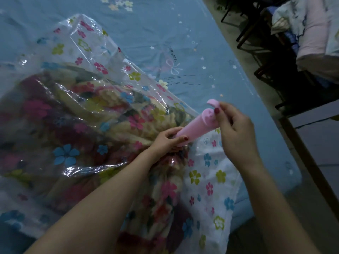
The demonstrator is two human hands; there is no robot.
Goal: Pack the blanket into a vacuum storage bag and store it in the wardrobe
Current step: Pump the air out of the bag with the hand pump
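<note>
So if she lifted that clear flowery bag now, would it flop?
Probably. The vacuum bag looks thin, creased and puffed with air, so likely floppy. Its glossy plastic may be slippery. The blanket fills it, so probably bulky.

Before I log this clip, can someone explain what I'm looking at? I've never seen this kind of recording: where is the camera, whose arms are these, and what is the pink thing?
There is no machine here. The single picture comes from a camera worn on a person's head, looking forward and down, so the two bare arms are the wearer's own. On a bed with a blue sheet lies a clear vacuum storage bag printed with flowers, with a flowered blanket inside it. The pink thing is a hand pump, its lower end set against the bag. The left hand grips the pump's lower end; the right hand pinches the handle at its top. The bag looks puffy, so much air seems to remain inside. Dark furniture stands beside the bed.
</note>
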